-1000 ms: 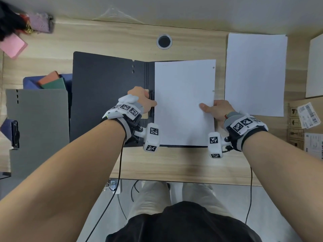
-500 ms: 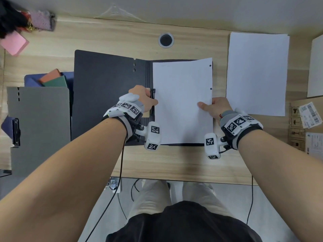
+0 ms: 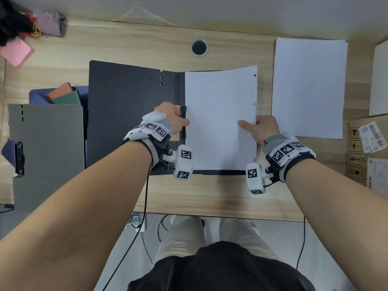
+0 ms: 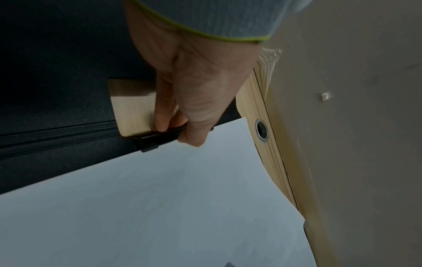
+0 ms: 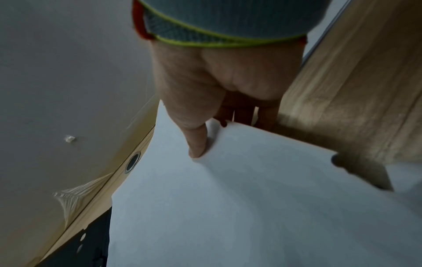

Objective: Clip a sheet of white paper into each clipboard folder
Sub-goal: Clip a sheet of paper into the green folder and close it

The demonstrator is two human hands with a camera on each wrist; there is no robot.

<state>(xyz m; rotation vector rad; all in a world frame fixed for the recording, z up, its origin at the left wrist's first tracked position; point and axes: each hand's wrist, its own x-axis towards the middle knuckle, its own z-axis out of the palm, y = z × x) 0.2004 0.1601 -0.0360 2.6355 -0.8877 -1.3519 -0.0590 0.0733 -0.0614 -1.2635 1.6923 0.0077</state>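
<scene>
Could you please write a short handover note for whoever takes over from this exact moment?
Left hand pinches the black clip of the open black folder. Right hand grips the right edge of the white sheet, thumb on top, over the folder's right panel. The sheet's edge is at the clip, apparently not yet clamped.
Left: seat it, release the clip, then the grey folder using the spare paper.

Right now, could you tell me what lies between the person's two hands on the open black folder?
In the head view, the white sheet of paper spans the stretch between the left hand, which grips the black clip, and the right hand.
</scene>
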